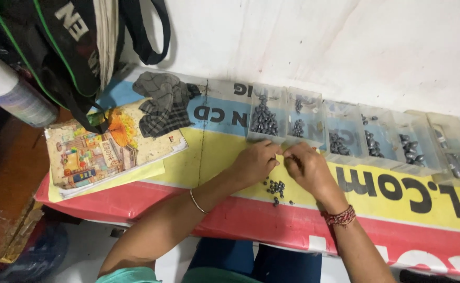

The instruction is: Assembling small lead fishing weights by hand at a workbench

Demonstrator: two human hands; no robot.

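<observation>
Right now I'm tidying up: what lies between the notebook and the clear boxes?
In the head view, a crumpled grey checked cloth lies between the notebook and the clear boxes, on the printed banner.

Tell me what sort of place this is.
Probably a small home or workshop sorting bench, not a factory line. A printed banner covers the low table as a makeshift cloth, a row of clear plastic boxes holds small dark metal pieces, and a loose pile of pieces lies between both hands.

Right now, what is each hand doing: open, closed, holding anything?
Left hand: fingers curled at the clear box edge; contents cannot be told.
Right hand: fingers pinched together; any bead hidden.
</observation>
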